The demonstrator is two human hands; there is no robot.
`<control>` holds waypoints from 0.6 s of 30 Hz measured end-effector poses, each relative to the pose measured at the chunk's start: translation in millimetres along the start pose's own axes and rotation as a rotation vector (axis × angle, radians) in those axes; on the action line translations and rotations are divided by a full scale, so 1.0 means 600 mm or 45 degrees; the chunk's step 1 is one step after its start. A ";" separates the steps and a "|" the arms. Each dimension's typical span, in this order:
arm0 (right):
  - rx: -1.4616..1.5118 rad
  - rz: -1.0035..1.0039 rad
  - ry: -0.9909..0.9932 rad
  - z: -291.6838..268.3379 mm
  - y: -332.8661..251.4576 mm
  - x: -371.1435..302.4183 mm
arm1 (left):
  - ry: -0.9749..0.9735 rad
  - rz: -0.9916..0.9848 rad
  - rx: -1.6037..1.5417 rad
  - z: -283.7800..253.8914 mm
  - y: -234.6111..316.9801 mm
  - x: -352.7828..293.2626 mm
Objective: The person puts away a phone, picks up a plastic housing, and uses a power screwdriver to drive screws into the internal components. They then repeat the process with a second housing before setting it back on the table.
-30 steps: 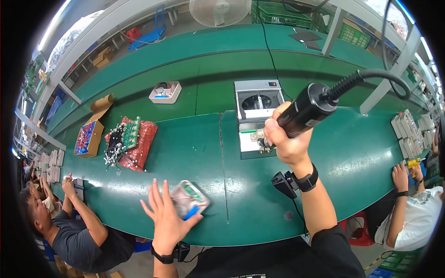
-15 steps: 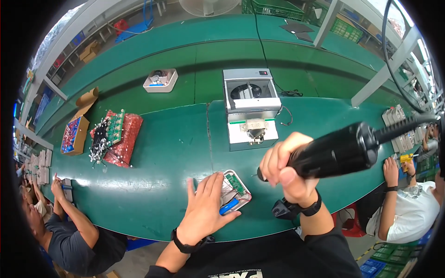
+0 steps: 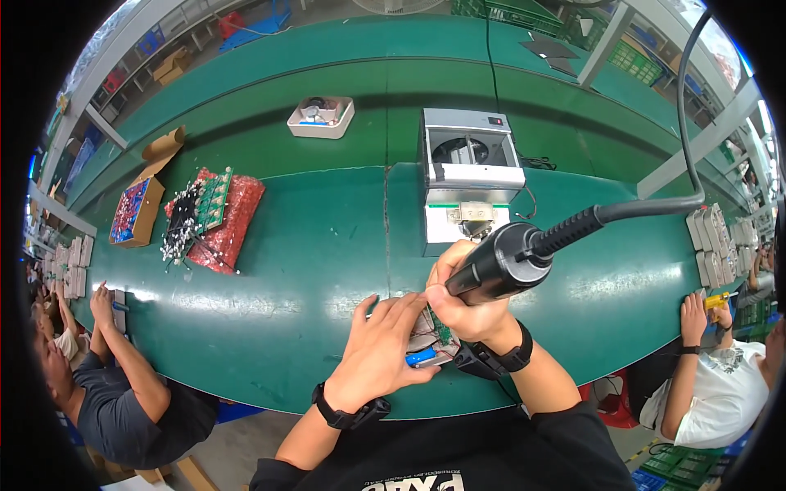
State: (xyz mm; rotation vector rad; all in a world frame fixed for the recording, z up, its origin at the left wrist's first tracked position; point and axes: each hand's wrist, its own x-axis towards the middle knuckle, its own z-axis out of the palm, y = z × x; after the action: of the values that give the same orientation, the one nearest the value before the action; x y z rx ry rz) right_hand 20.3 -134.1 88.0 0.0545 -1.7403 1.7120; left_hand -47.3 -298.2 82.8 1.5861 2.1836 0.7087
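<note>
My right hand [image 3: 473,317] is wrapped round a black electric screwdriver [image 3: 495,266], whose cable leaves its upper end. The tool points down over a small pale plastic housing [image 3: 422,340] on the green bench; its tip is hidden behind my hand. Inside the housing lie a green circuit board [image 3: 444,332], thin wires and a blue battery cell [image 3: 421,358]. My left hand [image 3: 378,348] grips the housing from the left, fingers across its far part and thumb along its near edge. Much of the housing is covered by both hands.
A silver-grey box-shaped machine [image 3: 471,172] stands beyond my right hand. Left are a red bubble-wrap bag [image 3: 239,225] with circuit boards [image 3: 214,200] and an open carton [image 3: 146,214]. Farther back sits another pale housing [image 3: 319,129]. Co-workers [image 3: 123,401] sit at both sides.
My right hand has brought the screwdriver left and down over the housing, and the tool now stands more upright. My left hand stays on the housing. The whole view has shifted slightly.
</note>
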 end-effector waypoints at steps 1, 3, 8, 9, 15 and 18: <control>-0.033 -0.015 -0.010 0.000 0.002 0.001 | 0.006 0.000 -0.003 0.000 -0.001 0.000; -0.010 0.019 -0.013 0.003 0.000 -0.002 | 0.009 0.000 -0.010 0.001 -0.003 -0.001; -0.008 0.078 -0.052 0.001 -0.002 0.002 | 0.010 0.016 -0.004 0.004 -0.008 -0.001; -0.031 0.075 -0.072 0.000 -0.002 0.002 | 0.006 0.016 -0.007 0.002 -0.008 0.000; -0.024 0.050 -0.074 0.002 0.009 -0.003 | 0.008 0.029 -0.013 -0.001 -0.008 0.002; -0.051 -0.006 -0.065 0.005 0.007 -0.001 | -0.027 0.032 0.002 -0.002 -0.011 0.001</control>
State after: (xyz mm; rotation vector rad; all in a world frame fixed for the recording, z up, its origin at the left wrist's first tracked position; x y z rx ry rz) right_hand 17.5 -136.2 84.7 0.0849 -1.8101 1.6851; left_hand -53.4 -299.2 79.6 1.6172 2.1533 0.6943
